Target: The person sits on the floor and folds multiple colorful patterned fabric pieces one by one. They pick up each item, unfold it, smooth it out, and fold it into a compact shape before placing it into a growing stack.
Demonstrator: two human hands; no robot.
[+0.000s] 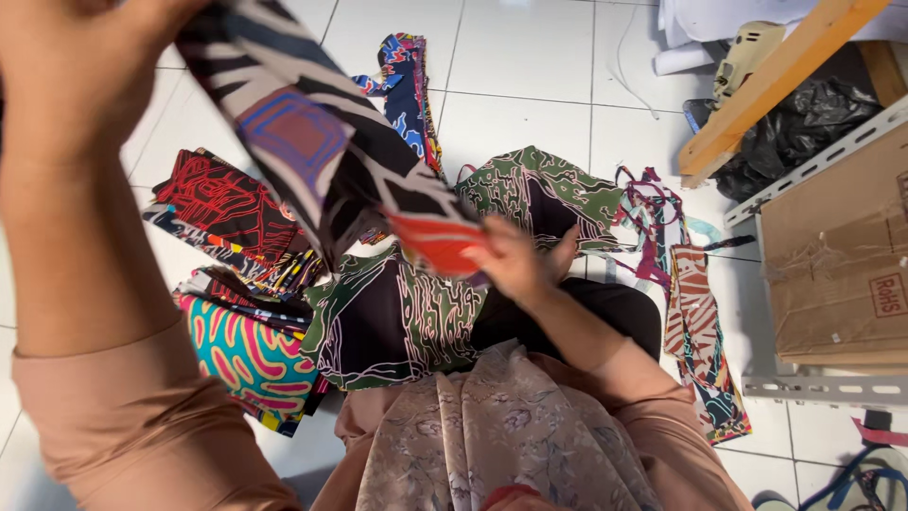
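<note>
My left hand point(71, 66) is raised at the top left, gripping the upper end of a long patterned fabric piece point(312, 142) in black and white stripes with a purple square and an orange-red end. My right hand point(515, 260) holds the lower orange-red end of that same piece, just above my lap. The strip stretches diagonally between both hands. Beneath it lies a dark fabric piece with green line patterns point(388, 317) on my knees.
Stacks of colourful fabric pieces point(241, 355) lie on the white tiled floor point(511, 57) at left, and more patterned pieces point(695, 322) at right. A cardboard box point(832, 265) on a metal rack, a wooden beam point(766, 80) and a black bag stand at the right.
</note>
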